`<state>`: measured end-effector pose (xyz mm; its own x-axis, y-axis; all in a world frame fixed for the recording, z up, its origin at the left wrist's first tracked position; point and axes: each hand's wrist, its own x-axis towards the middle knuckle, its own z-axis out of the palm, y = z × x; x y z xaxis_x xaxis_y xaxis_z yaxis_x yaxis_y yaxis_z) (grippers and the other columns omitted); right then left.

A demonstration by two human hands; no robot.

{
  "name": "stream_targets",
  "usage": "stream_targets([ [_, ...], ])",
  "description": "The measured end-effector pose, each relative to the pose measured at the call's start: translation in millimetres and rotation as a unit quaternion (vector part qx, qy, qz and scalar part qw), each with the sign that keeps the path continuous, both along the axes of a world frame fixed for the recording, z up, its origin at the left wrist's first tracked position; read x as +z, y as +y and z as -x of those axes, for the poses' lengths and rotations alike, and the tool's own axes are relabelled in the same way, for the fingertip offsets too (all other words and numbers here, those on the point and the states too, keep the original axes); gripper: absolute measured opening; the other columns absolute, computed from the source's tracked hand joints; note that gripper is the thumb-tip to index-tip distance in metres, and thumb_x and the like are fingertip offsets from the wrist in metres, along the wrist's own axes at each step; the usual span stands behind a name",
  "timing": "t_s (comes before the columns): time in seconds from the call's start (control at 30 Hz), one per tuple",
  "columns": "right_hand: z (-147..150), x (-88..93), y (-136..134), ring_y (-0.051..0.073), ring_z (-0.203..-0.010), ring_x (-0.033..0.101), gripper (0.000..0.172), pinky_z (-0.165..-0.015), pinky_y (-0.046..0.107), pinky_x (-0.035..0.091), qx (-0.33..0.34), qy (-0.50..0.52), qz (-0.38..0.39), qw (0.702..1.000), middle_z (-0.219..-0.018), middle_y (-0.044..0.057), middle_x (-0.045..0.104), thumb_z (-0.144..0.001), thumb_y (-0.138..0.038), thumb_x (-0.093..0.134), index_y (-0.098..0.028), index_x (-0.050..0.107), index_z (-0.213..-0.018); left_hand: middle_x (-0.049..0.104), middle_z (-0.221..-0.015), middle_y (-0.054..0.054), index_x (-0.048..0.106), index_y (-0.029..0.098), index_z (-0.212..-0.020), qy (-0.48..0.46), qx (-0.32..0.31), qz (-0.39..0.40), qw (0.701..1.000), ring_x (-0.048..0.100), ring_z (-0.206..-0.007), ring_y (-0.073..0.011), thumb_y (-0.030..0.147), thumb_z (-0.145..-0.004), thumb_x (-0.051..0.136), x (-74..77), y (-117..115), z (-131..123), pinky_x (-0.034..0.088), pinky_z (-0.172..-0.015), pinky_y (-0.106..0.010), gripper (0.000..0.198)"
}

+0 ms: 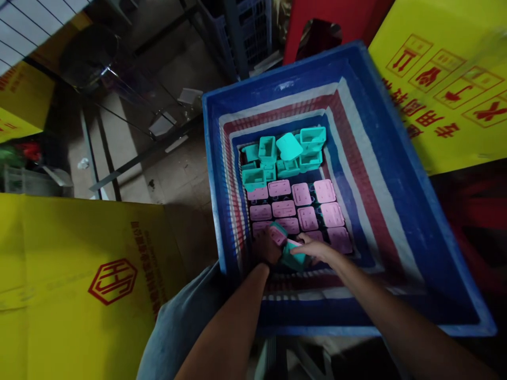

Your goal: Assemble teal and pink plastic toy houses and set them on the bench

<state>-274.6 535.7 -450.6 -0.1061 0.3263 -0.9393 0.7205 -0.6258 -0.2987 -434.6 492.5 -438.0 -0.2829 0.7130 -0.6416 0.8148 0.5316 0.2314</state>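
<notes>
This looks like a small factory or packing workshop. A deep blue plastic crate (400, 211), lined with a red, white and blue striped woven sheet (356, 158), holds many identical moulded parts: pink pieces (304, 208) laid in tidy rows and teal pieces (285, 150) heaped at the far end. Yellow corrugated cartons (79, 285) printed with red logos and handling symbols stand at near left and far right. The bare, grimy concrete floor (174, 174) at far left, another blue slatted crate (245, 31) and a red plastic stool (336, 21) beyond add to the industrial feel.
</notes>
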Motion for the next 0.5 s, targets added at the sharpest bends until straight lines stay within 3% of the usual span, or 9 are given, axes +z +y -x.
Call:
stream_targets([
  [0.13, 6.2, 8.0, -20.3, 0.029, -0.108, 0.062, 0.041, -0.090, 0.040, 0.054, 0.055, -0.003, -0.098, 0.994, -0.107, 0.008, 0.065, -0.058, -0.019, 0.080, -0.021, 0.061, -0.095, 0.060, -0.136, -0.013, 0.045, 0.024, -0.144, -0.020, -0.043, -0.023, 0.999, 0.055, -0.127, -0.0328, 0.033, -0.083, 0.072, 2.6, 9.2, 1.6, 0.047, -0.103, -0.040, 0.067],
  [0.3, 21.4, 7.2, -42.0, 0.028, -0.130, 0.054, 0.044, -0.108, 0.037, 0.045, 0.092, 0.034, -0.132, 0.986, -0.127, 0.012, 0.063, -0.059, -0.003, 0.075, -0.017, 0.067, -0.099, 0.060, -0.134, -0.014, 0.050, 0.023, -0.138, -0.007, -0.070, 0.010, 0.997, 0.056, -0.127, -0.0331, 0.024, -0.081, 0.071, -3.7, 14.6, 13.5, 0.047, -0.101, -0.040, 0.062],
  [0.43, 27.8, -11.9, -23.5, 0.026, -0.116, 0.062, 0.028, -0.102, 0.046, 0.051, 0.080, -0.015, -0.072, 0.994, -0.123, 0.010, 0.066, -0.086, -0.021, 0.073, -0.016, 0.066, -0.113, 0.060, -0.134, -0.014, 0.051, 0.024, -0.134, 0.007, -0.075, 0.065, 0.995, 0.060, -0.123, -0.0335, 0.019, -0.068, 0.081, -12.5, 14.8, 22.8, 0.051, -0.092, -0.037, 0.073],
  [0.5, 28.8, -22.6, -11.6, 0.024, -0.113, 0.064, 0.031, -0.097, 0.048, 0.055, 0.060, -0.051, -0.038, 0.996, -0.126, 0.010, 0.065, -0.096, -0.031, 0.066, -0.017, 0.063, -0.123, 0.060, -0.135, -0.014, 0.050, 0.024, -0.134, 0.008, -0.075, 0.080, 0.994, 0.060, -0.122, -0.0330, 0.017, -0.066, 0.081, -16.7, 13.3, 24.0, 0.051, -0.089, -0.036, 0.075],
])
